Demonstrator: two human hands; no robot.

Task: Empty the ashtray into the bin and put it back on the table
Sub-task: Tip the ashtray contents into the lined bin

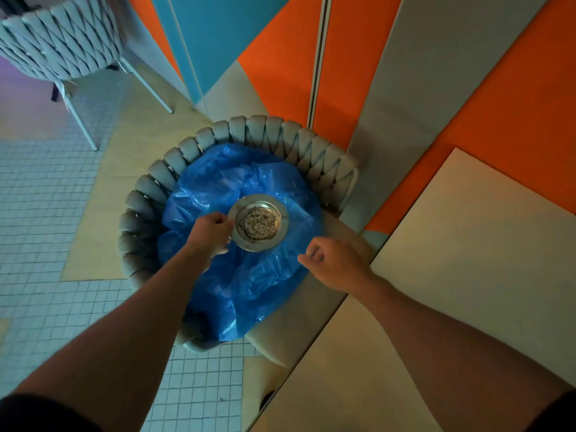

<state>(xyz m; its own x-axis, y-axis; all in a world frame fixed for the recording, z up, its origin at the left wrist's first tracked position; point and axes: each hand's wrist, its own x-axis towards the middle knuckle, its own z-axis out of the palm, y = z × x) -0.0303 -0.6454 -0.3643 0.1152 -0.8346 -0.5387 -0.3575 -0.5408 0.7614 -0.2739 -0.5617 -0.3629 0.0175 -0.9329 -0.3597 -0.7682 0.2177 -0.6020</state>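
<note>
Head view: a person holds a metal ashtray (258,222) level over a blue bag (243,238), which is spread across the seat of a woven chair (274,135) and seems to serve as the bin. The left hand (212,233) has its fingers clamped on the ashtray's near-left rim. The dish sits flat, and a heap of grey ash (258,225) fills its middle (nothing appears to have spilled onto the plastic yet). The right hand (335,261) hovers just beside the bag's right edge, fingers curled loosely together and holding nothing, apart from the ashtray.

By the look of it, the emptying step is at hand but not begun: the ashtray is in place above the bag, still full. The next move calls for a tilt of the left wrist so the ash slides off the far rim, well inside the plastic; the right hand could steady the bag's edge. Then the dish goes back to the table (467,244), the pale top at right.

No brand, label or writing can be read anywhere in view.
</note>
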